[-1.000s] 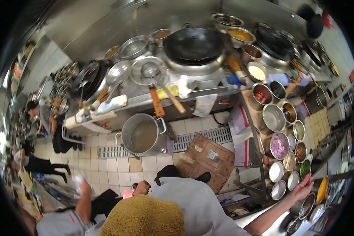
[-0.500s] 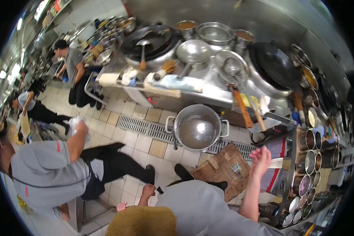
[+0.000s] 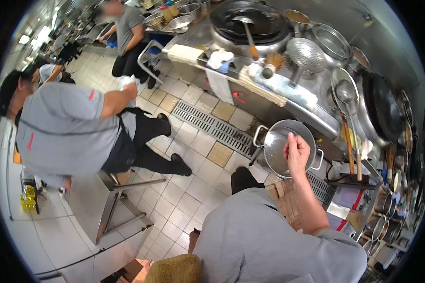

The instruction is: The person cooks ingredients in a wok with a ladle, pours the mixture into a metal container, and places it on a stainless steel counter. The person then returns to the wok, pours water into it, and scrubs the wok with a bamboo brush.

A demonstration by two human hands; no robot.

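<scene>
My right hand (image 3: 296, 153) is raised in front of me with its fingers curled in, and nothing shows in it. From my view it overlaps a large two-handled metal pot (image 3: 274, 141), standing low by the floor drain; I cannot make out any contact. My left hand (image 3: 192, 238) hangs low beside my grey shirt, mostly hidden, with its fingers unclear. Below it, a brownish-yellow towel (image 3: 174, 270) lies close to my body.
A co-worker (image 3: 66, 127) in grey stands left, holding something white. A metal stand (image 3: 97, 203) is between us. The stove counter (image 3: 326, 115) carries woks, strainers and a ladle (image 3: 345, 92). Cardboard (image 3: 285, 205) lies by the drain grate (image 3: 212, 127). Steel containers (image 3: 375, 226) line the right.
My view has swung left, so the counter and pot appear further right. My right hand now overlaps the pot, with its fingers more curled. The co-worker's legs have shifted.
</scene>
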